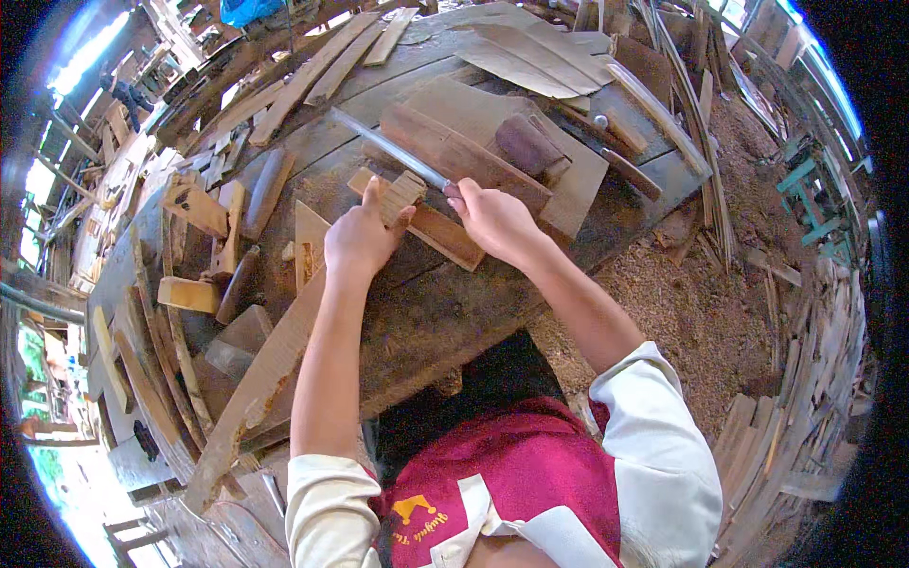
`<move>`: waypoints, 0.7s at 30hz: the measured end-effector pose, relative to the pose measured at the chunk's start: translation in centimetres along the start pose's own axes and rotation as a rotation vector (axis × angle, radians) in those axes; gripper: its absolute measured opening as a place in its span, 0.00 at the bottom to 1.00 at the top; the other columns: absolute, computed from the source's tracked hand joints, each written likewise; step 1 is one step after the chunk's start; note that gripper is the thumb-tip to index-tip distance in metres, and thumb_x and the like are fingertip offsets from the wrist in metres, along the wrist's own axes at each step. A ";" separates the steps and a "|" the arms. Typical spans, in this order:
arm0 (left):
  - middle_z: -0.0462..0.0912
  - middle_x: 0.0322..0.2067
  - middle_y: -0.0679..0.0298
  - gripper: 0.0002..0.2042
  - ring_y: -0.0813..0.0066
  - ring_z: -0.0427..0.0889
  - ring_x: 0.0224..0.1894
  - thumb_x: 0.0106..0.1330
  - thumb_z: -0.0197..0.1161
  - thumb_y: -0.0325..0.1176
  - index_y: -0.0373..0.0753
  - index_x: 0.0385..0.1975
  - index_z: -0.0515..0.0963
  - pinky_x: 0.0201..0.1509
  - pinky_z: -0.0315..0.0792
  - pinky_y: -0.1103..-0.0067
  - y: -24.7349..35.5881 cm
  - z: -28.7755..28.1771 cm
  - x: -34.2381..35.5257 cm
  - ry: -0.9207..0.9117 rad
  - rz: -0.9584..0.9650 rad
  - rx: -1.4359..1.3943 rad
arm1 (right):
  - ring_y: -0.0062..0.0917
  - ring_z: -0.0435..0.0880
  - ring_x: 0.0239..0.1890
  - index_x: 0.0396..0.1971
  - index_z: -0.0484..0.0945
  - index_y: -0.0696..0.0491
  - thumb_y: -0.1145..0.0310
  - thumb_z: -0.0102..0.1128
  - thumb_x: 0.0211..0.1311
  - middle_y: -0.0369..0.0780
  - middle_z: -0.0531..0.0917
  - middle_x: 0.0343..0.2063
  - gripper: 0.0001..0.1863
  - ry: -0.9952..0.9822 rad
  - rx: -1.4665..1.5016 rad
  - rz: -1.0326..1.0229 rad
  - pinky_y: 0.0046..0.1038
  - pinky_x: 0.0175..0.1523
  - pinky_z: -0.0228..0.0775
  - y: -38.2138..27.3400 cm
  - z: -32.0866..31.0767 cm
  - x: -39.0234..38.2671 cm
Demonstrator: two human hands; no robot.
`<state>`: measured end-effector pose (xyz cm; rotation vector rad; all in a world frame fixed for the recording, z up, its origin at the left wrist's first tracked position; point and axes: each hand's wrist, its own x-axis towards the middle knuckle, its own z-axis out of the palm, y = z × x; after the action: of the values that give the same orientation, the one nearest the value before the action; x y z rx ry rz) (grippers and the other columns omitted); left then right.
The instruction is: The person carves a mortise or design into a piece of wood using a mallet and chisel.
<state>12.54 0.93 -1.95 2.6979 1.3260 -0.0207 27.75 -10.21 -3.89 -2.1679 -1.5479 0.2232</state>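
Note:
A small wooden block [405, 194] is pinched between the fingers and thumb of my left hand [363, 239]. My right hand [497, 222] is closed round the near end of a long, thin metal file [388, 149], which points away to the upper left. The file passes just beyond the block; whether they touch I cannot tell. My right fingers hide the file's grip. Beneath the block lies a narrow wooden board [445, 239] on the dark workbench [426, 317]. A thick reddish-brown plank [464, 156] rests just past the file.
Left of my hands lie wooden hand planes [222, 232] and long strips of wood [256, 398]. A dark brown block [530, 144] sits on a flat sheet [582, 189]. Thin boards [530, 57] cover the far side. Shavings [653, 317] cover the ground at right.

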 end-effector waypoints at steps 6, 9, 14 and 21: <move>0.79 0.35 0.49 0.37 0.56 0.79 0.38 0.59 0.44 0.61 0.37 0.60 0.57 0.41 0.73 0.66 -0.5 0.4 0.1 0.027 -0.001 -0.004 | 0.46 0.79 0.27 0.33 0.67 0.57 0.61 0.42 0.63 0.49 0.79 0.21 0.13 -0.040 -0.024 0.000 0.46 0.32 0.69 -0.7 0.7 1.1; 0.79 0.36 0.49 0.36 0.56 0.79 0.39 0.59 0.46 0.60 0.37 0.59 0.59 0.41 0.73 0.66 -0.4 0.0 0.0 0.005 -0.013 -0.023 | 0.48 0.78 0.30 0.35 0.65 0.55 0.61 0.41 0.64 0.50 0.79 0.24 0.12 -0.090 -0.043 0.037 0.47 0.34 0.67 -0.7 0.9 1.4; 0.80 0.35 0.49 0.34 0.56 0.80 0.38 0.59 0.47 0.59 0.37 0.57 0.61 0.41 0.73 0.67 -0.4 0.0 0.1 0.023 0.001 -0.054 | 0.47 0.78 0.30 0.35 0.66 0.55 0.61 0.42 0.63 0.51 0.79 0.23 0.12 -0.093 -0.069 0.044 0.46 0.34 0.68 -0.7 0.8 1.5; 0.80 0.31 0.46 0.36 0.53 0.80 0.37 0.57 0.46 0.63 0.38 0.56 0.64 0.39 0.74 0.63 -0.3 0.0 0.1 0.023 -0.019 -0.071 | 0.46 0.79 0.30 0.36 0.67 0.55 0.62 0.43 0.63 0.51 0.79 0.23 0.12 -0.095 -0.096 0.034 0.46 0.34 0.69 -0.9 0.6 1.4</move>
<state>12.35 1.24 -2.01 2.6347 1.3321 0.0541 27.27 -8.52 -3.77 -2.2898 -1.6050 0.2718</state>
